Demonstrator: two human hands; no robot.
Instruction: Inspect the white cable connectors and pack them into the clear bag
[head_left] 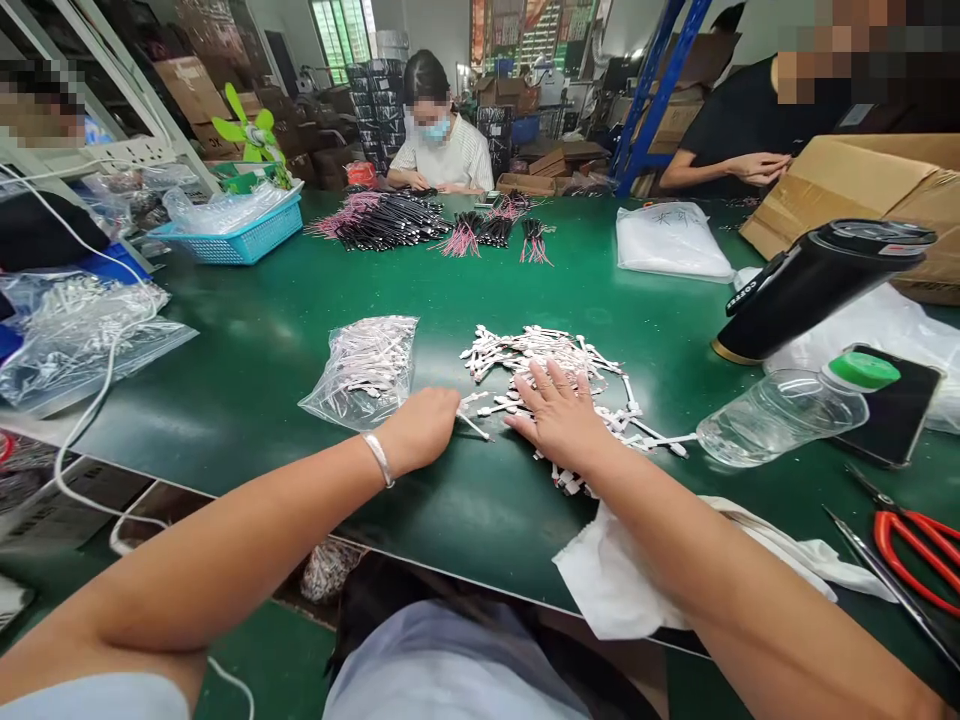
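Note:
My left hand [426, 428] is closed around a few short white cables [474, 424] whose ends stick out to the right of the fist. My right hand [561, 412] lies palm down with its fingers spread on a loose pile of white cables [517, 352]. Part of the pile is hidden under that hand and forearm. Left of the pile, close to my left hand, rests a clear plastic bag [367, 370] filled with similar white cables.
At the right are a water bottle [787, 415], black tumbler [817, 290], phone [896, 410], red-handled scissors [919, 555], tweezers [892, 580] and white cloth [615, 575]. Black-and-pink wires [390, 220] lie before a masked person [442, 150]. A blue basket [240, 240] stands left.

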